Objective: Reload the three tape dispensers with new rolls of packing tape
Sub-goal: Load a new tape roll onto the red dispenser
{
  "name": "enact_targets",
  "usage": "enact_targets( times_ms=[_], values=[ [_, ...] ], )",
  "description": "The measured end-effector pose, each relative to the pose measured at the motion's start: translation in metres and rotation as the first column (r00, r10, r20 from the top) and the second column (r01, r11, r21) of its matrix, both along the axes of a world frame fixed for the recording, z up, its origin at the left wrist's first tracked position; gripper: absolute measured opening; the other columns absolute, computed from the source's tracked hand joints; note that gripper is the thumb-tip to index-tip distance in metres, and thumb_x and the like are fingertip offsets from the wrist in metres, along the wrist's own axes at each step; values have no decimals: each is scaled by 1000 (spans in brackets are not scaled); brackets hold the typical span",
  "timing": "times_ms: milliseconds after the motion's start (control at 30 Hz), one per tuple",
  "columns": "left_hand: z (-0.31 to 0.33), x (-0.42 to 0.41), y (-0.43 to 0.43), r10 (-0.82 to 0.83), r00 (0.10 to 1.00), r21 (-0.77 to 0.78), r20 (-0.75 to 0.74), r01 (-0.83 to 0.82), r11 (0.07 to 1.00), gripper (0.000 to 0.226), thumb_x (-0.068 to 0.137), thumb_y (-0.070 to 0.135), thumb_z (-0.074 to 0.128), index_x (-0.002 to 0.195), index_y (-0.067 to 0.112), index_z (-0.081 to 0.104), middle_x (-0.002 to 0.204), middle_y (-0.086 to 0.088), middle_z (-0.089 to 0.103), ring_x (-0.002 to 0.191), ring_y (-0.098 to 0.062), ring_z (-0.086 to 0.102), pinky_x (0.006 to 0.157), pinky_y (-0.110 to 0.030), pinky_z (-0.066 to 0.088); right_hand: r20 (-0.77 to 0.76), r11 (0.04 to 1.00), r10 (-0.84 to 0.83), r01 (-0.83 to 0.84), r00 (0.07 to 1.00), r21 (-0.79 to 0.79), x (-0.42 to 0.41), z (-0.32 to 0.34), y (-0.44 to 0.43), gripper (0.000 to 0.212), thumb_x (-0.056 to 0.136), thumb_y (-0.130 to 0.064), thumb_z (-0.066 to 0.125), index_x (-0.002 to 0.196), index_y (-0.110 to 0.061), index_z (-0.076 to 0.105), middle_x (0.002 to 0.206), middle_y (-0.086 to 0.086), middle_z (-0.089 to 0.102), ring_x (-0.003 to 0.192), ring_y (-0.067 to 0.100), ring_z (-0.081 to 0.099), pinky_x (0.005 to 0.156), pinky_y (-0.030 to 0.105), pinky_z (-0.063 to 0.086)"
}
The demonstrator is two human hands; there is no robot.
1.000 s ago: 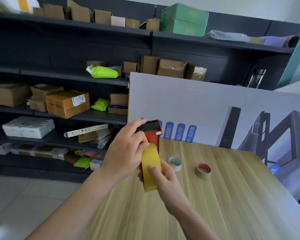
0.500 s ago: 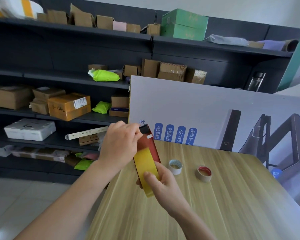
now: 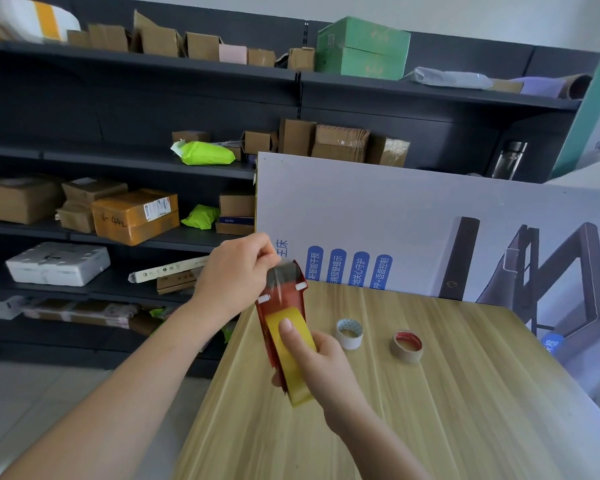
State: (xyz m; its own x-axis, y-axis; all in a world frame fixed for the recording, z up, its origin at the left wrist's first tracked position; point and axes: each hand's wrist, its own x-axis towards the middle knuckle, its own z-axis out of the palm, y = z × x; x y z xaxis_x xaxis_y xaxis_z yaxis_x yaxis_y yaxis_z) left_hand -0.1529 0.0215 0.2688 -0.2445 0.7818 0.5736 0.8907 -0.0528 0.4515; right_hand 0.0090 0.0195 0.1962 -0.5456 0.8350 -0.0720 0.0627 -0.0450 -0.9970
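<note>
A red tape dispenser [image 3: 286,296] is held above the near left part of the wooden table [image 3: 430,410], with a yellow roll of packing tape [image 3: 293,355] seated in it. My right hand [image 3: 321,362] grips the dispenser and roll from below, thumb lying on the yellow tape. My left hand [image 3: 238,271] pinches the loose end of the tape at the dispenser's top, over its cutter end. Two used tape cores stand on the table to the right: a white one [image 3: 350,334] and a red-rimmed brown one [image 3: 408,346]. No other dispenser is in view.
A large printed white board [image 3: 430,220] leans upright along the table's far edge. Dark shelving [image 3: 118,161] behind and to the left holds cardboard boxes, green mailers and a foam box. Grey tiled floor [image 3: 32,393] lies left of the table.
My left hand has moved from the roll's side up to the dispenser's top, drawing the tape end along. The dispenser has tilted so its upper face shows more.
</note>
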Motion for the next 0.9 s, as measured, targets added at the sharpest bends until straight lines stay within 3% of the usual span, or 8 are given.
enact_targets(
  times_ms=[167, 267, 400, 567, 667, 733, 833, 900],
  values=[
    [10, -14, 7, -36, 966, -14, 257, 40, 999, 18, 94, 18, 53, 77, 18, 57, 74, 13, 69, 68, -2, 66, 62, -25, 50, -14, 995, 100, -100, 995, -4, 1, -5, -1, 21, 90, -31, 65, 105, -17, 60, 101, 16, 73, 78, 12, 74, 60, 13, 51],
    [13, -17, 9, -64, 961, -71, 271, 86, 994, 17, 95, 18, 52, 79, 17, 58, 75, 9, 72, 69, -6, 69, 71, -32, 55, 8, 998, 54, -54, 998, -38, -2, -3, 0, 36, 80, -36, 61, 107, -12, 59, 95, 18, 73, 72, 11, 73, 58, 16, 52],
    [14, -18, 14, -95, 941, -120, 325, 140, 983, 16, 95, 18, 52, 80, 17, 58, 73, 6, 74, 64, -6, 71, 72, -37, 59, 7, 1000, -10, 10, 1000, -27, -3, -2, 2, 52, 90, -51, 59, 104, -1, 60, 75, 9, 68, 63, 15, 71, 64, 26, 57],
    [28, -28, 24, -1, 906, -89, 423, 43, 995, 16, 97, 19, 48, 87, 12, 58, 79, -2, 73, 52, -15, 69, 54, -29, 56, -34, 998, 61, -60, 998, 37, -2, -2, -1, 13, 89, -23, 65, 99, -14, 62, 89, 11, 69, 76, 16, 75, 61, 17, 54],
    [34, -22, 28, -39, 919, -79, 392, 76, 994, 15, 97, 20, 48, 86, 14, 57, 74, 0, 72, 49, -17, 68, 46, -23, 51, -47, 999, 31, -31, 998, -7, -3, 1, -1, 22, 85, -33, 64, 98, -15, 61, 94, 20, 72, 74, 18, 75, 58, 16, 53],
    [35, -17, 31, -61, 928, -72, 368, 94, 993, 15, 96, 20, 49, 84, 16, 57, 72, 1, 72, 49, -18, 68, 43, -20, 49, -50, 998, -13, 10, 999, -55, -3, 3, 0, 36, 89, -48, 61, 98, -13, 62, 80, 14, 74, 67, 18, 74, 57, 20, 55],
    [36, -18, 35, 2, 941, -60, 337, 20, 998, 15, 95, 19, 50, 83, 14, 58, 74, 0, 72, 54, -18, 69, 54, -31, 58, -48, 1000, 12, -13, 999, -5, 0, 1, 2, 45, 94, -49, 54, 103, -5, 61, 75, 8, 71, 66, 17, 71, 65, 26, 56],
    [37, -23, 37, 38, 932, -30, 359, -29, 999, 15, 95, 18, 51, 83, 13, 59, 74, -1, 72, 59, -19, 69, 65, -38, 60, -83, 999, 46, -44, 996, 25, 2, 2, 2, 41, 93, -43, 56, 107, -6, 59, 80, 10, 71, 70, 15, 72, 63, 21, 56]
  ],
)
